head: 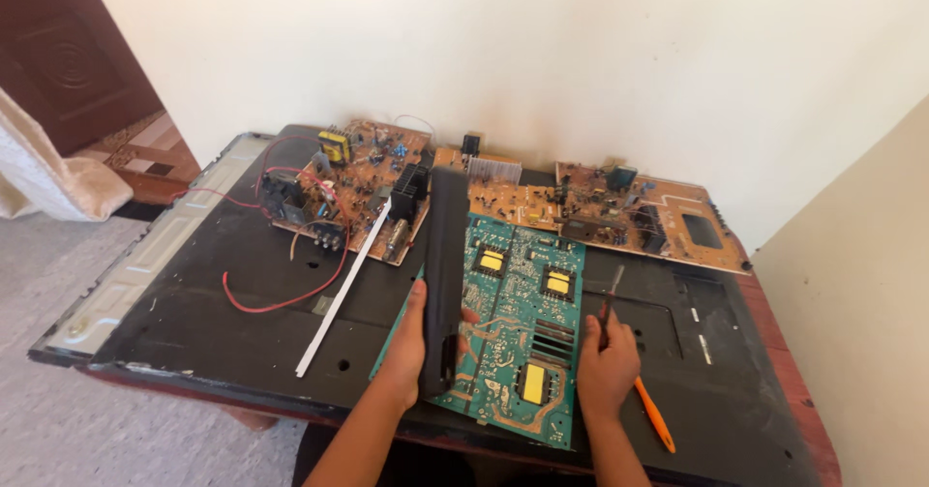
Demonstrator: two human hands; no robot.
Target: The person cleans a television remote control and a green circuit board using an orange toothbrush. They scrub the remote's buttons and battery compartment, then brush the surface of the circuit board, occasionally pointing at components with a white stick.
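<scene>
A green circuit board [523, 327] with yellow transformers lies on the black back panel of a flat screen [194, 303]. My left hand [411, 347] grips the near end of a long black bar [445, 274], held lengthwise over the board's left edge. My right hand [608, 361] holds a screwdriver [634, 376] with an orange handle; its metal tip points up and away over the board's right edge.
Brown circuit boards [368, 182] [619, 211] with wires and heat sinks lie at the back of the panel. A red wire [281, 298] loops beside a white strip [344, 294]. A wall stands close behind and a beige surface [861, 303] at the right.
</scene>
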